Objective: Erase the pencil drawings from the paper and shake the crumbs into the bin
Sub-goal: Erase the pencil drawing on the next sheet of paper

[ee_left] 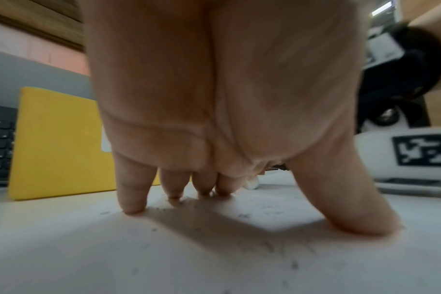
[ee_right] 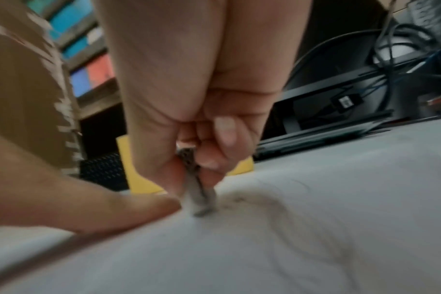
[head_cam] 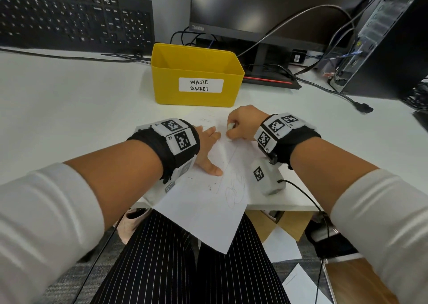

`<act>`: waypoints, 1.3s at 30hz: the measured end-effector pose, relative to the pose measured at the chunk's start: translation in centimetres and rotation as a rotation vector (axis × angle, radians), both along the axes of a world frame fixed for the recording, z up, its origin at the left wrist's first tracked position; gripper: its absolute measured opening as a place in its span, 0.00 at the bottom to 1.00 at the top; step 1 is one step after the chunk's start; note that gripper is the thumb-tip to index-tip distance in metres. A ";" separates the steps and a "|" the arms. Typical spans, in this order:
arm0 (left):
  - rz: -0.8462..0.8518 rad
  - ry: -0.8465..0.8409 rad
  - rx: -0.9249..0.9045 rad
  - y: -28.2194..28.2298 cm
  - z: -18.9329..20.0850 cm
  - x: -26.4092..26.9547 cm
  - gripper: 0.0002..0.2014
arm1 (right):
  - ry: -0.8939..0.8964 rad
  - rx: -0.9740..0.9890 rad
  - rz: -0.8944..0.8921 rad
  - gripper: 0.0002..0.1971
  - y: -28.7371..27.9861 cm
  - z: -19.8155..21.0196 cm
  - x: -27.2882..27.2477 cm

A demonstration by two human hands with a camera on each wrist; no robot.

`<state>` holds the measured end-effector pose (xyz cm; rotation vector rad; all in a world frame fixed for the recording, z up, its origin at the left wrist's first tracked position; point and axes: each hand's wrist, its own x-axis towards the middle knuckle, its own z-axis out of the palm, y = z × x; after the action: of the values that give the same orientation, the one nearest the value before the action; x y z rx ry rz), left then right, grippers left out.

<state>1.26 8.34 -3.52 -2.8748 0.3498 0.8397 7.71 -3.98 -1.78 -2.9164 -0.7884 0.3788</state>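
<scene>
eraser [ee_right: 198, 197] blurred, right hand [head_cam: 243, 124] pinching

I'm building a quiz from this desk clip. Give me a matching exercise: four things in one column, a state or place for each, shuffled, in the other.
1. eraser
2. left hand
3. bin
4. paper

a. hangs over the desk edge
b. pinched in the right hand
c. behind the paper
d. pressed flat on the paper

Pairs: 1-b, 2-d, 3-c, 4-a
</scene>
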 end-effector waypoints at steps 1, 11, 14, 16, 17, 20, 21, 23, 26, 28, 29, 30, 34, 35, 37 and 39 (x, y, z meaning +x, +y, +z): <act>-0.002 -0.001 0.001 0.0 0.0 0.0 0.51 | 0.007 -0.025 0.016 0.12 0.2 0.1 -0.2; -0.006 0.004 0.012 -0.1 0.2 -0.1 0.51 | -0.023 -0.027 -0.016 0.15 0.5 0.1 0.0; -0.010 0.004 0.011 -0.1 0.3 -0.1 0.50 | 0.013 -0.063 0.062 0.12 0.8 0.3 -0.8; -0.009 0.012 0.006 -0.1 0.4 -0.1 0.50 | 0.071 -0.047 0.089 0.10 0.5 0.4 -1.4; -0.009 0.010 0.003 -0.1 0.4 -0.1 0.50 | 0.091 -0.028 0.083 0.09 0.2 0.4 -1.4; -0.013 0.010 0.010 0.0 0.2 -0.1 0.51 | 0.028 0.016 0.041 0.08 0.0 0.4 -1.0; -0.015 0.014 0.013 0.0 0.2 0.0 0.50 | -0.003 0.011 0.031 0.09 0.0 0.4 -0.9; -0.021 0.026 0.013 0.0 0.2 0.0 0.49 | -0.013 -0.015 0.030 0.11 0.0 0.4 -1.1; -0.022 0.033 0.012 -0.1 0.4 -0.2 0.48 | 0.035 -0.017 0.097 0.10 -0.3 0.2 -2.4; -0.027 0.036 0.026 -0.1 0.5 -0.2 0.48 | 0.078 0.011 0.140 0.10 -0.8 -0.1 -3.3; -0.029 0.039 0.039 -0.1 0.5 -0.2 0.48 | 0.095 0.021 0.146 0.10 -1.0 -0.2 -3.5; -0.031 0.040 0.047 0.0 0.5 -0.1 0.48 | 0.105 0.029 0.140 0.10 -1.1 -0.2 -3.6; -0.048 0.039 0.069 0.1 0.5 0.0 0.51 | 0.027 0.036 0.063 0.12 -1.5 0.0 -2.3; -0.053 0.043 0.076 0.1 0.5 0.0 0.52 | 0.005 0.028 0.054 0.12 -1.5 0.0 -2.0; -0.055 0.048 0.081 0.2 0.4 0.1 0.53 | -0.022 0.012 0.062 0.11 -1.3 -0.1 -1.9; -0.048 0.052 0.072 0.2 0.4 0.3 0.54 | -0.021 0.018 0.088 0.10 -1.2 -0.4 -2.4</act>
<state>1.57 8.58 -3.14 -2.7716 0.3843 0.9016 5.31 -5.21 -2.15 -2.8807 -0.9210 0.3467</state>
